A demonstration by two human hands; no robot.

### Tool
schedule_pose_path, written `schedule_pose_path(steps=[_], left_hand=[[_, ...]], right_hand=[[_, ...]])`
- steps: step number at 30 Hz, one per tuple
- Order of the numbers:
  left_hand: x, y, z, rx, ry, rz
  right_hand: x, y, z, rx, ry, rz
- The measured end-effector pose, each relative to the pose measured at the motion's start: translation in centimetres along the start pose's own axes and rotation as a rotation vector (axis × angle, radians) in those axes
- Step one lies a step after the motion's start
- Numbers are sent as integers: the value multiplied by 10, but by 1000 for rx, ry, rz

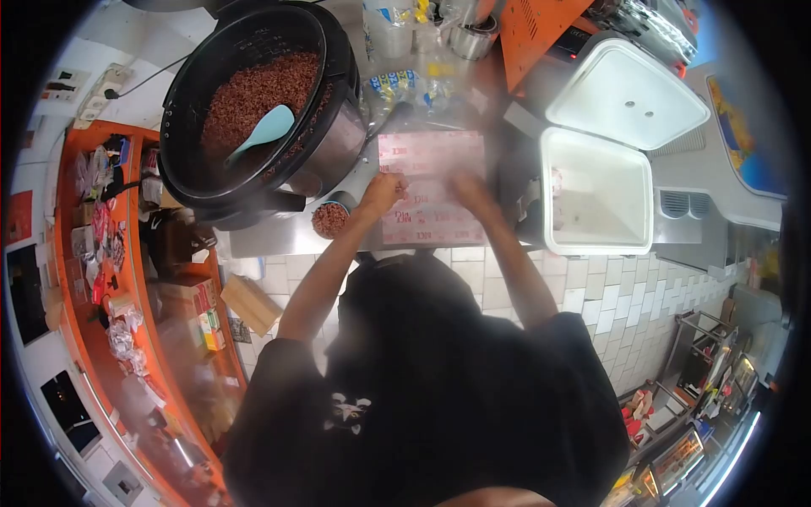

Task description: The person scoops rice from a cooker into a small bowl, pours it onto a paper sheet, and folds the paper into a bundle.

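Note:
A sheet of pink printed wrapping paper lies on the metal counter in front of me, with a crease or fold across its middle. My left hand is closed at the paper's left edge, its fingers curled onto it. Over the right side of the paper is my right hand, smeared by motion, so its fingers cannot be made out. Left of my left hand stands a small cup of reddish-brown rice. Beyond it, a large black rice cooker holds more cooked rice with a pale teal rice paddle resting in it.
A white lidded box stands open on the right, wrapped pink packets against its inner left wall. Plastic bags and cups sit at the back, near an orange panel. Orange shelves are on the left, above a tiled floor.

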State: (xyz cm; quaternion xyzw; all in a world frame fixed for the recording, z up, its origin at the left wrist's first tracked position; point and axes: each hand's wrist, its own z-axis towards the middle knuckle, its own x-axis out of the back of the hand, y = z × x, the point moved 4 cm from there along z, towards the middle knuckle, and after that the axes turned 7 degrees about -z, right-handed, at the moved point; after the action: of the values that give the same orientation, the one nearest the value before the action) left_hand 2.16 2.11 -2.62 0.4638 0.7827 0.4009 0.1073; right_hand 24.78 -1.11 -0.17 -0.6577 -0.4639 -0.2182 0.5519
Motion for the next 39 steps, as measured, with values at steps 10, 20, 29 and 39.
schedule_pose_path(steps=[10, 20, 29, 39], left_hand=[[-14, 11, -15, -410, 645, 462], [-45, 14, -77, -733, 638, 497], [-12, 52, -21, -65, 318, 452], [-8, 21, -26, -548, 12, -49]], right_hand=[[-9, -2, -19, 239, 245, -180], [18, -23, -77, 398, 278, -104], [0, -21, -15, 101, 278, -157], [4, -18, -29, 220, 47, 394]])
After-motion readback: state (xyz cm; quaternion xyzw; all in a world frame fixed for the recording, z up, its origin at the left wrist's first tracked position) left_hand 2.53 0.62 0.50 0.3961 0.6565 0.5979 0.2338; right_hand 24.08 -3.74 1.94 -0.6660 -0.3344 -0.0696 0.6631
